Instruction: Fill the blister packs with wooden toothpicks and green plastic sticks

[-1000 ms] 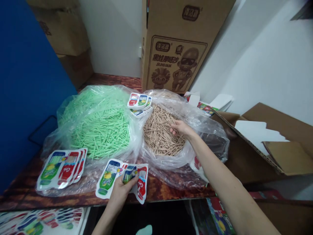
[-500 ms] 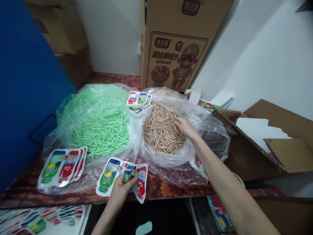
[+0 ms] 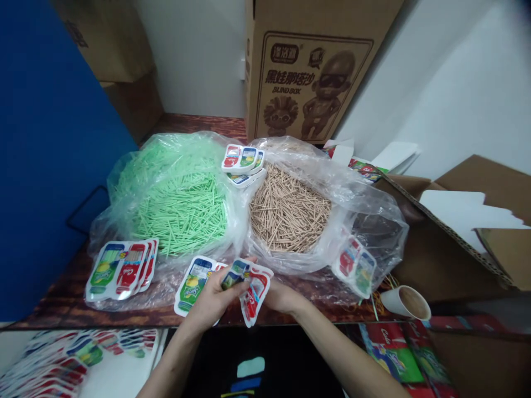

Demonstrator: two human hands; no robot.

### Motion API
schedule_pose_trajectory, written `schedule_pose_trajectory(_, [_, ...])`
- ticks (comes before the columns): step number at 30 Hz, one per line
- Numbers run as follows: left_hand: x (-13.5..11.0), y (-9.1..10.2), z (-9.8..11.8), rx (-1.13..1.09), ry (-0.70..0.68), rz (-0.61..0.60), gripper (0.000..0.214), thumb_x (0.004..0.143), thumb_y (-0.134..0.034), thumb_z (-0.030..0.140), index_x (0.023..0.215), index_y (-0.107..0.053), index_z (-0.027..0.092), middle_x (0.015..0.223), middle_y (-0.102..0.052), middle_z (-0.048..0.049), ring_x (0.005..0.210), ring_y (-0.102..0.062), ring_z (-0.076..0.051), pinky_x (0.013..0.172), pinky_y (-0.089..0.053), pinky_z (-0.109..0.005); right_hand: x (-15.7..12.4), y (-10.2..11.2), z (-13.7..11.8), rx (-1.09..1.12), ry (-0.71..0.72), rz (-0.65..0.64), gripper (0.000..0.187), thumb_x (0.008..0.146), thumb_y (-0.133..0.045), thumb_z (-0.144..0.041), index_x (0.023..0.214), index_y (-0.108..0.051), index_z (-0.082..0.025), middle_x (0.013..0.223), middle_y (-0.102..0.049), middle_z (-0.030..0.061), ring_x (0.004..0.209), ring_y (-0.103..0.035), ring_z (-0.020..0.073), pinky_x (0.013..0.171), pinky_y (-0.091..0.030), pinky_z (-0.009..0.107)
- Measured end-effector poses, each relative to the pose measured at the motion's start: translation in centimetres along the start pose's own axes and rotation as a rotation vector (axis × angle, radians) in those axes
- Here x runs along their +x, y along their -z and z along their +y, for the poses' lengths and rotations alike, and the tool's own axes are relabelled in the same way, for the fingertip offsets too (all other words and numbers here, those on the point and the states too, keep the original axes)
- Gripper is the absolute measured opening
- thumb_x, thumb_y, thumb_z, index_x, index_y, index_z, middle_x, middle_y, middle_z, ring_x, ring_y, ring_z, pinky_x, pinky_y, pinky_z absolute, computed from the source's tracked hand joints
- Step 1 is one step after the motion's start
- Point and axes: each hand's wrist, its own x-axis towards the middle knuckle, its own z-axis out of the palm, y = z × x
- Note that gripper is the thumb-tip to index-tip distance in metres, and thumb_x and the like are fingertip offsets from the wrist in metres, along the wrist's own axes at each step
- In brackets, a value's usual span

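Low in the centre of the frame, the left hand [image 3: 218, 296] pinches a bent, glossy packet [image 3: 256, 293], thumb across its front. The right hand [image 3: 280, 296] sits behind the packet's right edge, fingers mostly hidden, so I can't tell whether they grip. Mid-frame, on the streaky, dark-red counter [image 3: 50, 301], crinkled clear bags [image 3: 369, 202] hold slim green sticks [image 3: 182, 215] and, further right, matte brown sticks [image 3: 290, 213].

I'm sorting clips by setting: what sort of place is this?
Probably a small packing workspace: loose green sticks and brown sticks lie heaped in plastic bags, printed packs overlap in front, and a large cardboard box stands behind.
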Motion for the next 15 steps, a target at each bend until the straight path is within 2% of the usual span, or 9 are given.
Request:
schedule_pose_trajectory(2, [0.2, -0.2, -1.2, -0.055, 0.03, 0.012, 0.022, 0.066, -0.079, 0.03, 0.085, -0.077, 0.017, 0.091, -0.076, -0.0061, 0.085, -0.069, -0.024, 0.086, -0.052, -0.036, 0.0, 0.1, 0.7, -0.016, -0.034, -0.044, 0.024, 0.082, -0.062, -0.038, 0.068, -0.062, -0.02, 0.049, -0.054, -0.0048, 0.042, -0.049, 0.009, 0.04, -0.038, 0.019])
schedule_pose_trajectory(4, [0.4, -0.2, -2.4, -0.133, 0.052, 0.081, 0.022, 0.065, -0.08, 0.032, 0.078, -0.075, 0.015, 0.078, -0.074, -0.0049, 0.07, -0.068, -0.021, 0.073, -0.055, -0.033, -0.2, 0.3, 0.9, -0.038, -0.076, -0.103, 0.022, 0.08, -0.064, -0.035, 0.066, -0.062, -0.02, 0.052, -0.055, -0.004, 0.042, -0.047, 0.0082, 0.038, -0.035, 0.019])
schedule_pose_trajectory(8, [1.1, -0.5, -3.6, -0.223, 0.059, 0.187, 0.024, 0.063, -0.081, 0.032, 0.075, -0.071, 0.014, 0.065, -0.071, -0.0024, 0.054, -0.064, -0.016, 0.056, -0.053, -0.028, -0.3, 0.4, 0.9, -0.014, -0.079, -0.098, 0.023, 0.08, -0.062, -0.036, 0.065, -0.06, -0.019, 0.055, -0.057, -0.0018, 0.044, -0.05, 0.0097, 0.038, -0.036, 0.019])
schedule_pose_trajectory(12, [1.4, -0.6, -2.3, -0.293, 0.087, 0.16, 0.024, 0.063, -0.081, 0.03, 0.077, -0.07, 0.013, 0.067, -0.072, -0.0041, 0.056, -0.066, -0.019, 0.057, -0.054, -0.03, 0.2, -0.1, 0.6, 0.009, -0.081, -0.111, 0.024, 0.081, -0.058, -0.031, 0.061, -0.054, -0.018, 0.053, -0.055, -0.0024, 0.045, -0.05, 0.0098, 0.043, -0.039, 0.021])
schedule_pose_trajectory(15, [1.4, 0.5, -0.6, -0.384, 0.004, 0.259, 0.027, 0.059, -0.083, 0.028, 0.079, -0.072, 0.014, 0.08, -0.076, -0.0065, 0.071, -0.071, -0.022, 0.068, -0.055, -0.031, 0.1, -0.2, 0.0, 0.009, 0.0, -0.006, 0.012, 0.081, -0.055, -0.025, 0.071, -0.056, -0.019, 0.061, -0.056, -0.0033, 0.051, -0.052, 0.0101, 0.053, -0.044, 0.024])
